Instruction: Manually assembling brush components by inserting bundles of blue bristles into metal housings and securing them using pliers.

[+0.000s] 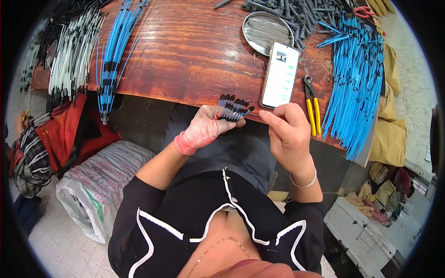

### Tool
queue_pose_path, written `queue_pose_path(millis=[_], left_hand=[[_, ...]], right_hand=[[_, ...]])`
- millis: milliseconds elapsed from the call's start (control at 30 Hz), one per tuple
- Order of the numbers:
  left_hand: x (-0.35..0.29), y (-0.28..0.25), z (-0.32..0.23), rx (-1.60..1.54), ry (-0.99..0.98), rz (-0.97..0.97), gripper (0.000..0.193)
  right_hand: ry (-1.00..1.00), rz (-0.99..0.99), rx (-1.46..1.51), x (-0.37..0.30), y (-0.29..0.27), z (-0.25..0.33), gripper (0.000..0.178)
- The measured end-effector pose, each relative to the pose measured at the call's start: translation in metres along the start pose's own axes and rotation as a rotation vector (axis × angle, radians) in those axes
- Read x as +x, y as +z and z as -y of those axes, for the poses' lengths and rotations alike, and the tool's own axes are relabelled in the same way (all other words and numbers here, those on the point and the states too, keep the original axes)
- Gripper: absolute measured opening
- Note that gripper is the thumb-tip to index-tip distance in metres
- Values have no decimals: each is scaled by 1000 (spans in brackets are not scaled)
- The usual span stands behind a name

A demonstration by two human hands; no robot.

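Observation:
My left hand (203, 129), in a pinkish-white glove, is closed around a small bundle of thin blue rods with black tips (235, 109) just off the table's front edge. The black ends fan out upward from the fingers; the rods' lower part is hidden by the hand. A short gap to the right of the bundle separates it from my bare right hand (292, 132), which has a bracelet on the wrist. Its fingers are curled, with the index finger and thumb drawn together toward the bundle. Whether anything small is between them cannot be made out.
On the reddish wooden table (185, 60) lie a phone (280, 76), a round metal tray (264, 32), yellow-handled pliers (313, 106) and dark plastic parts (296, 14). Blue rods (357, 92) overhang at right; more blue rods (111, 69) and white ones (74, 58) at left.

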State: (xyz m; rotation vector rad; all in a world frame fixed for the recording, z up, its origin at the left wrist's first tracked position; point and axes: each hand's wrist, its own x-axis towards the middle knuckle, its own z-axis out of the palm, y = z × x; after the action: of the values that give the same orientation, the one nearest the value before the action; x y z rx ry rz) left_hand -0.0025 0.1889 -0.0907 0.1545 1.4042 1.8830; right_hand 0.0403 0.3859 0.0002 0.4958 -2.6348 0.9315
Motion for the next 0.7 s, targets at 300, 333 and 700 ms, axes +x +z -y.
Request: queue_pose_path(millis=[300, 333, 700], left_hand=[[0, 0, -2, 101, -19, -16, 17], [0, -1, -2, 94, -33, -14, 16], [1, 0, -1, 74, 2, -19, 17]], right_hand=[[-28, -22, -57, 3, 5, -2, 33], [-27, -23, -56, 3, 5, -1, 33], [-78, 24, -175, 8, -1, 4, 38]])
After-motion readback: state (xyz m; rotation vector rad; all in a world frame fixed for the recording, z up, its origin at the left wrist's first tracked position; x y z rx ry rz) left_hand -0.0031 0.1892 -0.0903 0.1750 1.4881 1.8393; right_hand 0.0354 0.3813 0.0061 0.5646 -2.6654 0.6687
